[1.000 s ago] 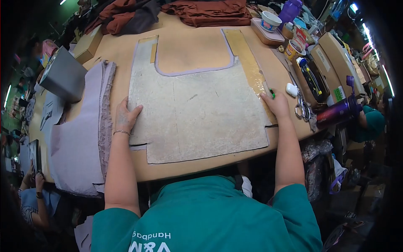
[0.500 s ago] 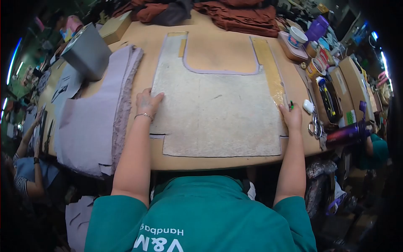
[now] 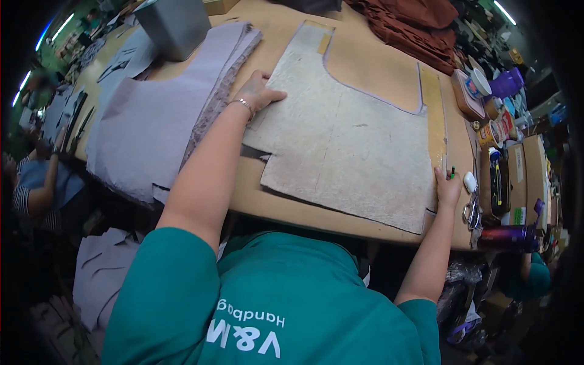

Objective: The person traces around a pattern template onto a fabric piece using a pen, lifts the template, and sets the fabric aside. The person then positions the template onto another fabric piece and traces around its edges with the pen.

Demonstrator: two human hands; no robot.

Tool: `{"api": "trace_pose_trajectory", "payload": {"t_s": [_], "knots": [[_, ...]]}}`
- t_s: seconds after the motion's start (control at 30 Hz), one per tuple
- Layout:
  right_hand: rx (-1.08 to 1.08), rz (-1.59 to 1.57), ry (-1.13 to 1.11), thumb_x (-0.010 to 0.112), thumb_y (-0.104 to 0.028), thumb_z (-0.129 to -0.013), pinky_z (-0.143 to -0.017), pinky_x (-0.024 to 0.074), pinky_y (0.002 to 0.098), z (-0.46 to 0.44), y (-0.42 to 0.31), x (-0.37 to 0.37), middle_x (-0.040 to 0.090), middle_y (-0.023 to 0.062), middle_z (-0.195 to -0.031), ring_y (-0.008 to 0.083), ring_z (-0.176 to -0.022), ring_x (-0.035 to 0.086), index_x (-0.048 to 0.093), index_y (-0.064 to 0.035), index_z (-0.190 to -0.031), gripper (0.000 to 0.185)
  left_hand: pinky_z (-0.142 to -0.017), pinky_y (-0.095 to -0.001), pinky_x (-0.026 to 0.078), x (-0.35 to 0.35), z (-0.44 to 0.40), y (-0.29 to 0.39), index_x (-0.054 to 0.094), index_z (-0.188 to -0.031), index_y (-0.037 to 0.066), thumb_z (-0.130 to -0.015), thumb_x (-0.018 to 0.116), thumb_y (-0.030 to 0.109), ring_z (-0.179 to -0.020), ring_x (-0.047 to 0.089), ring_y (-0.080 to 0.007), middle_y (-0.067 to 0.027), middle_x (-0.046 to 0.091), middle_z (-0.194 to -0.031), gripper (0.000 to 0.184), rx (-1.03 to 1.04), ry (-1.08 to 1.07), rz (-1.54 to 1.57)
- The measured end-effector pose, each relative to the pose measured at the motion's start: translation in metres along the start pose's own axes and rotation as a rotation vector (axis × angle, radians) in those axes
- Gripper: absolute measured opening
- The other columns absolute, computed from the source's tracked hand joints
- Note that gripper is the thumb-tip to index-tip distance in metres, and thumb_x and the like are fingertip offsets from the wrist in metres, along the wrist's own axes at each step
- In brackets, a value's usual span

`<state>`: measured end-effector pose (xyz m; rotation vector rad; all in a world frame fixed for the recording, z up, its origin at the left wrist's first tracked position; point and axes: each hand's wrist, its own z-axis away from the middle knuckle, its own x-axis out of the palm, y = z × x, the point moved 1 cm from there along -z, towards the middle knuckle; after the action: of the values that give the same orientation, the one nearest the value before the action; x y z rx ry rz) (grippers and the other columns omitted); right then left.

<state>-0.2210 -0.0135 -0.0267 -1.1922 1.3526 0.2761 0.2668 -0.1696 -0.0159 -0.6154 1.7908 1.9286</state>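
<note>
A large pale U-shaped template (image 3: 359,140), with yellow tape along its upper arms, lies over mauve fabric on the table. My left hand (image 3: 258,92) is at its left edge, thumb on top and fingers at the rim, gripping it. At the right edge my right hand (image 3: 449,185) is closed, with a thin pen-like tool with a green part (image 3: 452,173) between its fingers. The template's lower left edge shows a dark gap beneath it. Left of it rests a thick stack of mauve fabric (image 3: 152,115).
A grey metal block (image 3: 173,27) stands behind the stack. Scissors (image 3: 470,213), a white case (image 3: 469,182), a purple bottle (image 3: 508,239) and a pen box (image 3: 497,185) are at the right. Brown cloth (image 3: 413,30) lies at the back. Another person's arm (image 3: 48,176) is far left.
The view has swung left. The template has turned clockwise, and its left side has shifted upward with my left hand. My right hand has stayed at its right edge with the green tool.
</note>
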Motion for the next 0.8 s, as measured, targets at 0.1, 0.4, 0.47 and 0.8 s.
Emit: {"api": "trace_pose_trajectory", "payload": {"t_s": [0.1, 0.4, 0.47, 0.8], "knots": [[-0.004, 0.002, 0.016, 0.07, -0.036, -0.066, -0.075, 0.0428, 0.0395, 0.001, -0.005, 0.003, 0.056, 0.0231, -0.085, 0.0345, -0.08, 0.055, 0.055, 0.0094, -0.089, 0.053, -0.074, -0.0298, 0.045, -0.005, -0.004, 0.013, 0.039, -0.12, 0.0, -0.063, 0.074, 0.024, -0.084, 0.057, -0.0197, -0.0162, 0.058, -0.095, 0.071, 0.072, 0.028, -0.1], [-0.143, 0.061, 0.036, 0.068, -0.034, -0.07, -0.075, 0.043, 0.0391, 0.003, -0.015, -0.001, 0.057, 0.0238, -0.084, 0.0337, -0.079, 0.056, 0.055, 0.0077, -0.094, 0.05, -0.091, -0.0365, 0.035, -0.006, 0.023, 0.005, 0.056, -0.106, 0.003, -0.065, 0.067, 0.044, -0.102, 0.048, -0.0275, -0.0161, 0.052, -0.106, 0.06, 0.24, 0.226, -0.583], [-0.145, 0.057, -0.01, 0.067, -0.033, -0.071, -0.075, 0.0431, 0.0382, 0.003, -0.017, -0.002, 0.057, 0.0234, -0.086, 0.0322, -0.08, 0.056, 0.054, 0.0074, -0.098, 0.05, -0.091, -0.04, 0.034, -0.006, 0.022, -0.007, 0.057, -0.107, 0.009, -0.065, 0.066, 0.046, -0.109, 0.039, -0.0303, -0.0149, 0.048, -0.111, 0.057, 0.237, 0.218, -0.537], [-0.058, -0.182, -0.295, 0.068, -0.025, -0.067, -0.071, 0.0445, 0.0326, 0.0, -0.006, -0.024, 0.061, 0.0145, -0.085, 0.0218, -0.078, 0.058, 0.054, 0.0012, -0.107, 0.05, -0.089, -0.0377, 0.034, -0.008, 0.014, -0.024, 0.059, -0.104, 0.008, -0.069, 0.066, 0.04, -0.1, 0.047, -0.0292, -0.0136, 0.053, -0.104, 0.047, 0.486, 0.251, -0.496]]}}
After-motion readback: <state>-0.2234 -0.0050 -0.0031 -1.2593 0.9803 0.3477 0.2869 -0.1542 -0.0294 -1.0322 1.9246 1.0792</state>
